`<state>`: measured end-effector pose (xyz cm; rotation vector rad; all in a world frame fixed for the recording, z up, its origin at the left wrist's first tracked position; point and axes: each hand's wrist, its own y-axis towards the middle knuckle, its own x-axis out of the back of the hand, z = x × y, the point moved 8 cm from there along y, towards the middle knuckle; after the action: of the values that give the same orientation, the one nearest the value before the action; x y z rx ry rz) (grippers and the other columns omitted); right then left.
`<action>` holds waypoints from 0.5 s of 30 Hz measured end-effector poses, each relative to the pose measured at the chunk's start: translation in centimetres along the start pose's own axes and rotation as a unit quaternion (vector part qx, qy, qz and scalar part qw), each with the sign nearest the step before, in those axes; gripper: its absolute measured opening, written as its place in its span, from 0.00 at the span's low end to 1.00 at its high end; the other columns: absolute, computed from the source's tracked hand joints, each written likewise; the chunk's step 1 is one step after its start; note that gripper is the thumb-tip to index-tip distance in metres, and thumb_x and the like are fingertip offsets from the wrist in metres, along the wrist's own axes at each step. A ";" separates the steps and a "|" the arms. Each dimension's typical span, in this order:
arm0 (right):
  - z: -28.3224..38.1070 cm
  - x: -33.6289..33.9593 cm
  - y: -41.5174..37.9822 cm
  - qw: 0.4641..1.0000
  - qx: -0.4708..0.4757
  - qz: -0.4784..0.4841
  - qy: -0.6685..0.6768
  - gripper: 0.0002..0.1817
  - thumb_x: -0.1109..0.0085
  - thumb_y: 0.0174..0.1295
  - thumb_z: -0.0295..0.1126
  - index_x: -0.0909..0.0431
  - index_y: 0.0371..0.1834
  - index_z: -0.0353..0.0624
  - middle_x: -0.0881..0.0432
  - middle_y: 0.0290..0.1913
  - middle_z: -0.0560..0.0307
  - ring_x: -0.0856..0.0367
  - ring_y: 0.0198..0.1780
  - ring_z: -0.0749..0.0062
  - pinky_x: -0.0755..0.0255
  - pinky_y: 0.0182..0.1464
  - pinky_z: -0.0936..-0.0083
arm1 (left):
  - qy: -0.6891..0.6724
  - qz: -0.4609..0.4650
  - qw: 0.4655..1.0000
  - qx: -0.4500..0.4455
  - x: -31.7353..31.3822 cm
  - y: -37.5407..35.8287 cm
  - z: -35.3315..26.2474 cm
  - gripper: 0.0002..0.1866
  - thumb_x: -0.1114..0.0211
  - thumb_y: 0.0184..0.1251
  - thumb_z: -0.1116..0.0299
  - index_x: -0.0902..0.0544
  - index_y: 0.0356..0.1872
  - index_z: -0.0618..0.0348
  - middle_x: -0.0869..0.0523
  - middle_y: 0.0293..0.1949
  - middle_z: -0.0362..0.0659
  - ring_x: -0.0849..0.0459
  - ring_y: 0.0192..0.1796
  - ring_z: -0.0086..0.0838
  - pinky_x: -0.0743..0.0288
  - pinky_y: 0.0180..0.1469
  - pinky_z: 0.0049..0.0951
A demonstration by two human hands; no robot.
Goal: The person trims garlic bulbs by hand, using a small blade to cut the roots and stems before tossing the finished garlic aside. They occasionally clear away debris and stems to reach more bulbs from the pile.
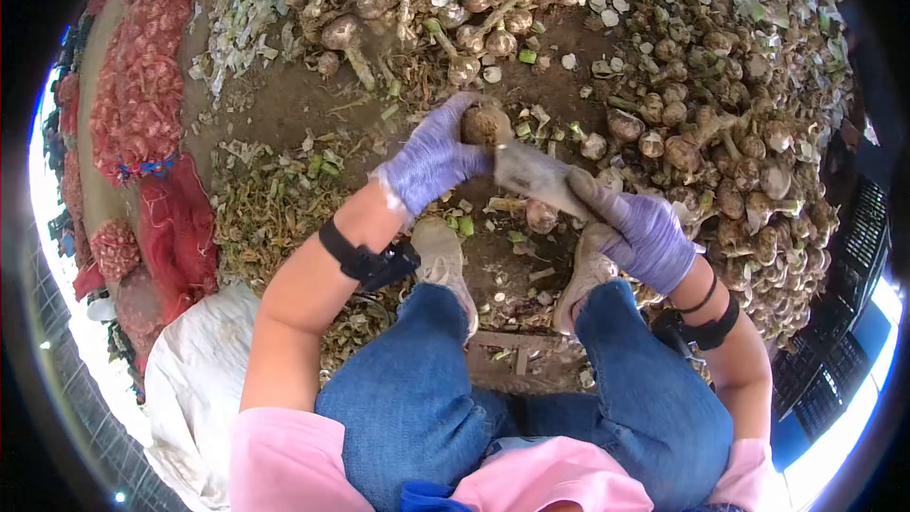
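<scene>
Purple gloves with dirt-darkened fingers cover both hands. My left hand [434, 159] is closed around a garlic bulb [482, 126], its brown, root-covered end turned up. In my right hand [652, 239] is a knife [538, 176] with a broad, dull metal blade pointing left. The blade's tip end overlaps the lower right side of the bulb in this view, close to my left fingers. The knife's handle is mostly hidden inside my right glove. Both hands are above the dirt floor, in front of my shoes [441, 256].
Untrimmed garlic [370, 5] with stalks lies in a heap ahead. A larger pile of bulbs [735, 156] spreads along the right. Cut roots and stalk scraps [275, 199] cover the floor at left, beside red mesh sacks [147, 71] and a white sack [204, 360]. Black crates [858, 237] stand far right.
</scene>
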<state>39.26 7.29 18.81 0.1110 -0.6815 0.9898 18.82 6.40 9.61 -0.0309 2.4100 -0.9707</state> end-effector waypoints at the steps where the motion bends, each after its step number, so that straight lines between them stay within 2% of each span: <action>1: 1.1 0.2 0.5 0.999 0.034 -0.009 -0.018 0.32 0.42 0.66 0.43 0.36 0.73 0.53 0.16 0.44 0.44 0.14 0.38 0.51 0.20 0.40 0.65 | -0.132 -0.014 0.986 0.097 -0.5 -0.1 1.3 0.23 0.37 0.64 0.78 0.29 0.60 0.57 0.18 0.46 0.46 0.16 0.49 0.33 0.19 0.55 0.32; 3: 2.4 0.3 1.1 0.992 0.095 -0.031 -0.081 0.33 0.39 0.63 0.42 0.35 0.73 0.55 0.18 0.31 0.50 0.18 0.26 0.54 0.24 0.29 0.64 | -0.106 0.005 0.989 0.106 -1.9 -1.1 0.7 0.20 0.41 0.68 0.79 0.29 0.59 0.57 0.18 0.47 0.45 0.16 0.48 0.32 0.18 0.53 0.29; 4: 3.2 0.6 1.5 0.990 0.106 -0.021 -0.094 0.34 0.39 0.63 0.42 0.36 0.73 0.56 0.19 0.29 0.51 0.19 0.24 0.55 0.25 0.27 0.64 | 0.052 0.036 0.998 0.016 -3.1 -2.5 -1.0 0.20 0.41 0.67 0.80 0.29 0.60 0.58 0.17 0.47 0.45 0.15 0.48 0.32 0.18 0.53 0.29; 6: 3.9 0.5 1.9 0.987 0.125 -0.016 -0.101 0.36 0.39 0.62 0.43 0.38 0.75 0.57 0.23 0.25 0.52 0.21 0.22 0.57 0.27 0.24 0.64 | 0.192 0.070 0.975 -0.082 -4.2 -3.3 -1.9 0.18 0.43 0.69 0.78 0.28 0.59 0.60 0.16 0.49 0.43 0.14 0.45 0.31 0.18 0.51 0.27; 10: 5.0 0.6 2.5 0.985 0.137 0.001 -0.105 0.36 0.40 0.62 0.42 0.38 0.75 0.59 0.25 0.22 0.53 0.22 0.20 0.57 0.29 0.23 0.62 | 0.337 0.059 0.928 -0.145 -4.3 -3.5 -2.3 0.35 0.20 0.49 0.68 0.27 0.58 0.62 0.15 0.46 0.42 0.17 0.50 0.24 0.20 0.57 0.30; 12: 5.9 0.7 2.8 0.985 0.148 -0.008 -0.092 0.35 0.40 0.62 0.42 0.38 0.75 0.60 0.25 0.22 0.53 0.22 0.20 0.56 0.29 0.22 0.62 | 0.193 0.094 0.971 -0.107 -6.1 -4.3 -1.7 0.32 0.22 0.52 0.58 0.25 0.55 0.62 0.14 0.44 0.42 0.16 0.47 0.26 0.20 0.55 0.32; 13: 6.2 0.8 2.8 0.985 0.153 -0.013 -0.085 0.35 0.40 0.62 0.42 0.37 0.74 0.60 0.25 0.22 0.53 0.22 0.20 0.56 0.29 0.22 0.62 | 0.303 0.105 0.938 -0.131 -7.1 -4.8 -3.0 0.30 0.23 0.53 0.58 0.24 0.54 0.62 0.15 0.44 0.42 0.17 0.47 0.26 0.21 0.57 0.31; 15: 5.9 0.4 2.5 0.985 0.148 -0.019 -0.084 0.35 0.39 0.62 0.42 0.37 0.74 0.61 0.25 0.22 0.53 0.22 0.20 0.56 0.29 0.23 0.62 | 0.509 0.113 0.832 -0.189 -9.1 -6.1 -5.7 0.27 0.25 0.55 0.58 0.23 0.52 0.62 0.15 0.45 0.42 0.18 0.49 0.26 0.23 0.59 0.31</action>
<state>34.58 6.75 23.18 0.4712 -0.6801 1.0481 22.84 7.48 21.24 0.8046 3.4162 -0.3818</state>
